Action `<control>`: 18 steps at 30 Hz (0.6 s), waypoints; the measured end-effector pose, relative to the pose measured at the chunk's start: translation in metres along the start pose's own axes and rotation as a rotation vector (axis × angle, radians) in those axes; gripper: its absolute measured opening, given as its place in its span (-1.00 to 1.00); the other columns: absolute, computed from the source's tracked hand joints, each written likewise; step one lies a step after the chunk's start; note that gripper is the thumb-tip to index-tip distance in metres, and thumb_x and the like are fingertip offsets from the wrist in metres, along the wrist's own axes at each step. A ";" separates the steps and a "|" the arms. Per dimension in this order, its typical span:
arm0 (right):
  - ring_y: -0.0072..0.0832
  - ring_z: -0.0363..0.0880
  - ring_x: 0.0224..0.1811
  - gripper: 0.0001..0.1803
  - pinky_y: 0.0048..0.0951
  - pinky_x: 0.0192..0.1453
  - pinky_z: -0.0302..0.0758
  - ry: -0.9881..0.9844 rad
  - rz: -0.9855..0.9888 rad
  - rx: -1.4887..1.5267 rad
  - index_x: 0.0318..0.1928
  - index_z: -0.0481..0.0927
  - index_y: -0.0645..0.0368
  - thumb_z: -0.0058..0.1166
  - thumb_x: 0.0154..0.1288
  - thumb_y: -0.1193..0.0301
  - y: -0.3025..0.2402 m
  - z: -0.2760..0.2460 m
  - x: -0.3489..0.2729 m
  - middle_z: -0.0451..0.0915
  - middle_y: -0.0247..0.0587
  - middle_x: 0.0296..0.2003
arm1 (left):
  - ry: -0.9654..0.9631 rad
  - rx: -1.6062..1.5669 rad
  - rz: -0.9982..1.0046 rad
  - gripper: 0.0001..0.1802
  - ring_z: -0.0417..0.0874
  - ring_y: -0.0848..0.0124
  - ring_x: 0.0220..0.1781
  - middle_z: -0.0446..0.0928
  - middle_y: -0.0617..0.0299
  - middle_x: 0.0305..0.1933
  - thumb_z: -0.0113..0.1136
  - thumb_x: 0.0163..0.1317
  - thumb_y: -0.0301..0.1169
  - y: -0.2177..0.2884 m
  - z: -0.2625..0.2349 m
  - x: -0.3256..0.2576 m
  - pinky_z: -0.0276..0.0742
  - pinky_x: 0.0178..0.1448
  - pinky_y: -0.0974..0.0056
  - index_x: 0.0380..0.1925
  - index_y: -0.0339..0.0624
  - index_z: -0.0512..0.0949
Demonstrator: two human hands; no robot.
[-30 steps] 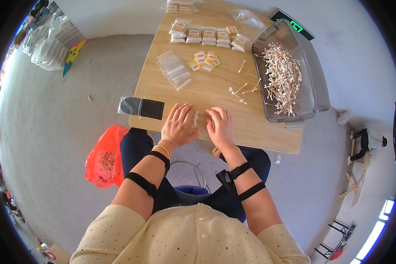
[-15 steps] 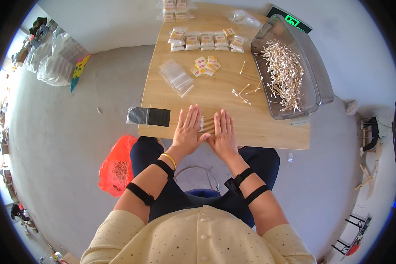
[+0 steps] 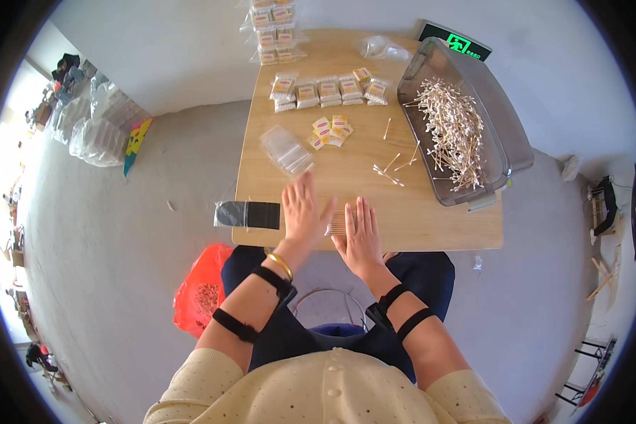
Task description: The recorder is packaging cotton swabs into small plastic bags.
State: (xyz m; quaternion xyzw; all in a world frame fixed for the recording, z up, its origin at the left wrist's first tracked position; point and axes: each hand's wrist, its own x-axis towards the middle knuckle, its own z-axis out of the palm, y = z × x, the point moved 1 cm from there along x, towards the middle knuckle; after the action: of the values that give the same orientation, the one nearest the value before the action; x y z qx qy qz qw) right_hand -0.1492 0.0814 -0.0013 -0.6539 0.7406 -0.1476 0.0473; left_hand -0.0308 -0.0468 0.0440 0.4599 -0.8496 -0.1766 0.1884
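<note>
Head view shows a flat row of pale, aligned cotton swabs (image 3: 338, 224) lying on a light-brown wooden surface (image 3: 438, 230). Over the row's right end, the right hand (image 3: 362, 237) lies flat, its fingers straight and close together, gripping nothing. Just left of the row, the blurred left hand (image 3: 304, 212) has its fingers extended and thumb spread wide. Beyond the row are overlapping clear plastic bags (image 3: 285, 150); well right of it stands a grey translucent plastic bin (image 3: 505, 113).
</note>
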 end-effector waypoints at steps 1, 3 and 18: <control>0.21 -0.08 0.66 -0.06 0.09 0.72 -0.08 0.012 0.004 0.004 0.57 0.06 0.41 0.06 0.44 0.04 -0.001 -0.003 -0.001 -0.03 0.45 0.57 | 0.191 -0.068 0.022 -0.27 0.39 0.00 0.31 0.40 -0.07 0.27 0.32 0.27 -0.14 -0.002 -0.004 0.018 0.25 0.42 -0.10 0.33 -0.29 0.35; 0.21 -0.10 0.67 -0.03 0.10 0.72 -0.09 -0.022 0.006 -0.004 0.59 0.01 0.40 0.05 0.46 0.00 -0.001 -0.005 0.000 -0.05 0.46 0.57 | 0.143 -0.017 -0.030 -0.39 0.40 0.02 0.32 0.43 0.01 0.23 0.32 0.27 -0.17 -0.019 0.001 0.062 0.26 0.43 -0.07 0.27 -0.15 0.46; 0.13 -0.15 0.70 0.00 0.08 0.73 -0.12 -0.047 0.038 0.076 0.60 0.01 0.35 0.04 0.45 -0.08 0.001 -0.003 -0.002 -0.09 0.37 0.61 | -0.306 0.178 0.151 -0.62 0.41 0.13 0.42 0.51 0.18 0.29 0.46 0.18 -0.10 -0.011 0.041 0.243 0.34 0.43 0.03 -0.05 0.03 0.72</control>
State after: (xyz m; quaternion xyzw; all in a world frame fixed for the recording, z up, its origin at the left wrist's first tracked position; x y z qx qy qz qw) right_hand -0.1511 0.0840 0.0014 -0.6407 0.7454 -0.1591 0.0925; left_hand -0.1654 -0.2532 0.0414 0.3775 -0.9127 -0.1540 0.0281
